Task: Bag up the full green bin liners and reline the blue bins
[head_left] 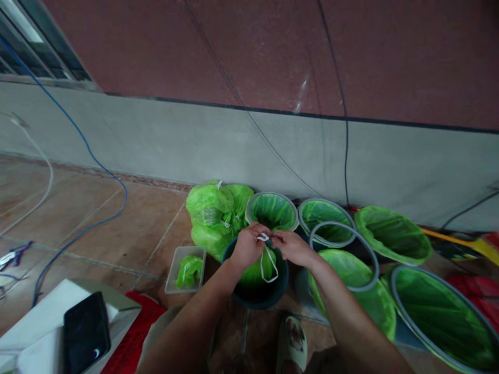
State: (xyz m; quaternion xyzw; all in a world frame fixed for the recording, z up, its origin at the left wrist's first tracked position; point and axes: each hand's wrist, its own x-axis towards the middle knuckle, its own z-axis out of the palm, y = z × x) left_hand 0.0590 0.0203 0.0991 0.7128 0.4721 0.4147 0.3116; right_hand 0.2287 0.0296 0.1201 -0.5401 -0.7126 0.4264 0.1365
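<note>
Just above a dark bin (260, 304), my left hand (248, 245) and my right hand (293, 247) are close together, fingers closed on a white drawstring (263, 237). A loose loop of the string hangs down between them. The green trash bag (253, 274) it belongs to sits gathered inside the bin, partly hidden by my left hand and forearm. Tied full green bags (210, 205) are piled against the wall beyond my left hand. A clear plastic tub (171, 275) with crumpled green bags (189, 271) stands left of the bin.
Several bins lined with green bags stand to the right, including one by the wall (273, 196) and a large one (440, 311). A loose grey ring (374, 254) lies over another liner. A phone (86, 332) rests on a white box (42, 306). A blue cable (97, 223) crosses the floor.
</note>
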